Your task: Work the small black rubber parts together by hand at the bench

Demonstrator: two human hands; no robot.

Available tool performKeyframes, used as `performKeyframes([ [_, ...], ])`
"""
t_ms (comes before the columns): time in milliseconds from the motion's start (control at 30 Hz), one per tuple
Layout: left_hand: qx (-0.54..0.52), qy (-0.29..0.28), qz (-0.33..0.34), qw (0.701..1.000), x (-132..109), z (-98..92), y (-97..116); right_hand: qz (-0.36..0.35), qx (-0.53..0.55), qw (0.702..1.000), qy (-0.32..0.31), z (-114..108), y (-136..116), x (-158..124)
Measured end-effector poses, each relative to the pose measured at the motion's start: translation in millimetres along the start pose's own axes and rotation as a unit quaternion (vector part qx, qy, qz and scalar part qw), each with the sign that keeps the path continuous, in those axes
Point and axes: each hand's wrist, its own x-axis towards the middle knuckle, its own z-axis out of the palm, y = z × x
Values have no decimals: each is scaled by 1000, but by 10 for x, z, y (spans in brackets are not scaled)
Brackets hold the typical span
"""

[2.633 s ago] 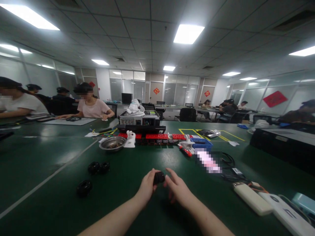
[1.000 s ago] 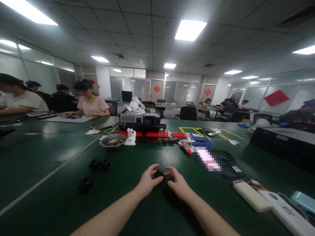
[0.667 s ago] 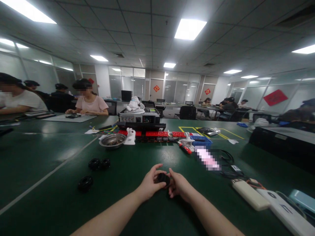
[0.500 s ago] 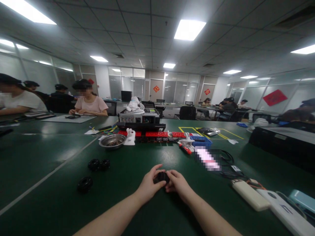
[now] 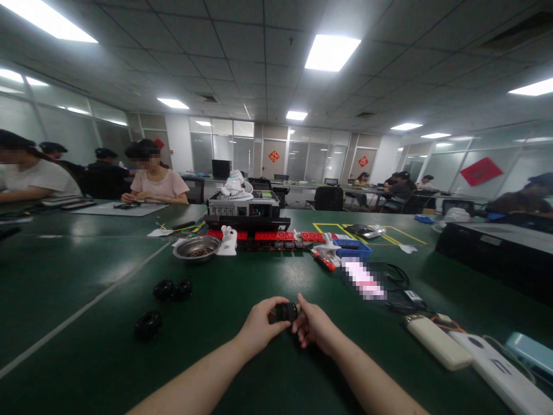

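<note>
In the head view my left hand (image 5: 258, 320) grips a small black ribbed cylindrical part (image 5: 285, 312) between thumb and fingers, just above the green table. Close by on its right is my right hand (image 5: 318, 324), thumb raised and fingers loosely curled apart. I see nothing held in it; whether its fingertips touch the part's end I cannot tell. To the left lie black ring-shaped parts: a single ring (image 5: 148, 325) nearer me, and two rings side by side, one (image 5: 164, 290) against the other (image 5: 184, 289).
A metal bowl (image 5: 197, 248) with small bits stands ahead, beside a white clamp (image 5: 228, 241). Behind are red strips (image 5: 276, 236) and an opened device (image 5: 242, 207). Red-handled pliers (image 5: 325, 262), a blue bin (image 5: 353, 249), cables and a cream power bank (image 5: 438, 341) lie right. Co-workers sit beyond.
My right hand has loosened from the black part and shifted slightly right, its thumb lifting. My left hand keeps hold, and more of the part shows.
</note>
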Motion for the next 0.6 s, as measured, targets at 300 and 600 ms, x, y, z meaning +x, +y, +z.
performKeyframes([
  [300, -132, -16, -73, 988, 73, 10, -144, -159, -14, 987, -29, -17, 35, 17],
  [600, -216, 29, -74, 973, 86, 33, -166, -56, 41, 998, 15, -1, 27, 28],
])
